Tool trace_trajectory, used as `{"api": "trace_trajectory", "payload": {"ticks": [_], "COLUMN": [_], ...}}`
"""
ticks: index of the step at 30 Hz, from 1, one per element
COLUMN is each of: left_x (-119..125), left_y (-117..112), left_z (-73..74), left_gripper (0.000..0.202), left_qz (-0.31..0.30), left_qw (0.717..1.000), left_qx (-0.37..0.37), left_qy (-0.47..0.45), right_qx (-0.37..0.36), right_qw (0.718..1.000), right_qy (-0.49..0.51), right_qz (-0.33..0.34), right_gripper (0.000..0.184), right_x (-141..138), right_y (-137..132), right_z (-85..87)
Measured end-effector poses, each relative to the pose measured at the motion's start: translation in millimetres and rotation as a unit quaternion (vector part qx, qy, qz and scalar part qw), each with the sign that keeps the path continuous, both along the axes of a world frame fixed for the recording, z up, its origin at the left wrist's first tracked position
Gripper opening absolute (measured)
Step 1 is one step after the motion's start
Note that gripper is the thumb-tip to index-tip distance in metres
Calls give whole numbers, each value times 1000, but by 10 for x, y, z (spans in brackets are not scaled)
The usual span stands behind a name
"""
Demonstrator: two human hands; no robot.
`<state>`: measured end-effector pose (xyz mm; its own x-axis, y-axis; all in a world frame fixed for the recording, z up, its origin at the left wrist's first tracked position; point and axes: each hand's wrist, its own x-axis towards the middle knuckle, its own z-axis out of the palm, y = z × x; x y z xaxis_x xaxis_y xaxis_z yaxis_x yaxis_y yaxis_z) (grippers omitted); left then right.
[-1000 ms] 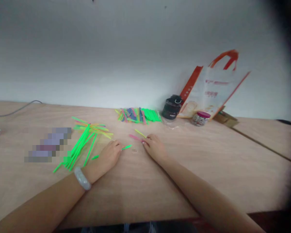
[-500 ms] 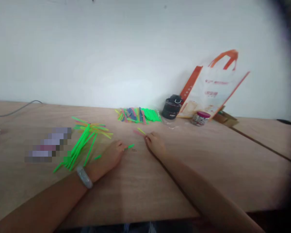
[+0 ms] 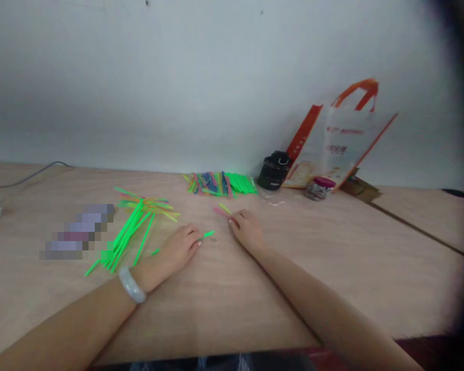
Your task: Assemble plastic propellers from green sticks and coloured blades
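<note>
My left hand (image 3: 182,248), with a pale bangle (image 3: 132,285) on its wrist, lies low over the table. Its fingers are closed on a thin green straw (image 3: 208,234), whose tip sticks out to the right; the palm hides the rest. Opposite it, my right hand (image 3: 247,229) rests on the tabletop with its fingers curled around the near ends of a pink straw (image 3: 221,212) and a yellow straw (image 3: 225,208). Beyond my left forearm lie several loose long green straws (image 3: 126,237), across a bunch of yellow, orange and pink ones (image 3: 164,207).
Packs of coloured straws (image 3: 220,184) lie by the wall. A black container (image 3: 274,171), a lidded jar (image 3: 320,188), a white and orange bag (image 3: 342,141) and a cardboard box (image 3: 361,190) stand at the back right. At left are a blurred-out object (image 3: 81,229) and a cable (image 3: 27,179).
My left thumb shows more clearly below the fingers, and that hand has shifted slightly. My right hand and the straws in it have stayed nearly in place.
</note>
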<state>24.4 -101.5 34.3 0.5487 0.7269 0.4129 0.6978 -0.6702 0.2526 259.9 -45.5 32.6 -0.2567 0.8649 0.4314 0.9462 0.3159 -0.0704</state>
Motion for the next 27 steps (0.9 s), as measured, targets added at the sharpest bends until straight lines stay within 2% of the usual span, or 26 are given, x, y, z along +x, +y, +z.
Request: {"api": "trace_trajectory", "payload": {"ticks": [2,5,7,9,12,14,17,21,27], "left_x": [-20,-143,-297,-488,-764,-897,-1004,-1034,-1003], "left_y": [-26,-8,53,134,238,276,303,316,293], "left_z": [70,207,294,361,417,425,414,409,459], "left_gripper": [25,22,21,21,24,28,29,27,28], "left_qz": [26,97,164,260,367,407,426,421,424], "left_qw": [1000,993,979,952,922,908,901,901,901], "left_qx": [14,69,121,156,127,84,26,-11,-8], "left_qy": [-1,-3,-19,-40,10,45,79,101,90], "right_qx": [8,11,5,-2,-4,-3,5,17,13], "right_qw": [1000,998,998,997,997,997,996,996,995], "right_qy": [1,4,8,11,15,19,21,23,18], "right_qz": [23,58,69,75,75,76,81,85,94], "right_gripper": [24,24,24,24,23,23,22,21,20], "right_x": [-7,-26,-45,-64,-80,-79,-69,-63,-61], "right_y": [-34,-89,-123,-147,-159,-154,-141,-141,-147], "right_z": [0,4,15,29,44,43,26,9,10]}}
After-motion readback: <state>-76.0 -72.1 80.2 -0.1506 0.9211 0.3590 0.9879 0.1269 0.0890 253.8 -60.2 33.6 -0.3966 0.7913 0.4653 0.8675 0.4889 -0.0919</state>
